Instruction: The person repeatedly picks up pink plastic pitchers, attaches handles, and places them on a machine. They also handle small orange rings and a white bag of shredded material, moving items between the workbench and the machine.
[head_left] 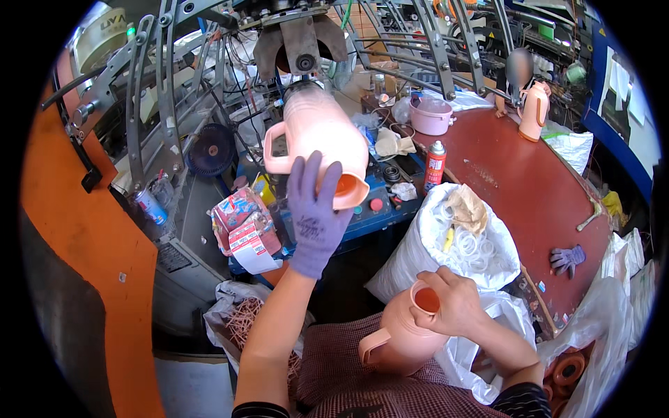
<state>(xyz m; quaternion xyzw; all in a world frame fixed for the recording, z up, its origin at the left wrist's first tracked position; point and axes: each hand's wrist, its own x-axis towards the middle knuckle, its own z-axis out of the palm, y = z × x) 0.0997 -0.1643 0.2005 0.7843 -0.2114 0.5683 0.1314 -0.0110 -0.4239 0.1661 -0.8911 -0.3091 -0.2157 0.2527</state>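
A pink jug (327,132) with a side handle and a spout sits tilted under the machine's metal head (301,52). My left hand (315,216), in a purple knitted glove, is closed round the jug's spout end; its thumb is hidden. In my bare right hand (451,303) is a second pink jug (401,338), gripped by its neck above my lap. This jug's mouth faces up and its handle points left. Just beyond my right hand stands a white sack (411,251) holding clear plastic rings (474,247) and brown paper (465,209).
A red-brown table (516,181) bears a red spray can (435,166), a pink tub (431,117) and a purple glove (568,260). Across it, a person holds another pink jug (533,115). A bag of thin pink sticks (244,320) is low left, beside an orange machine panel (90,230).
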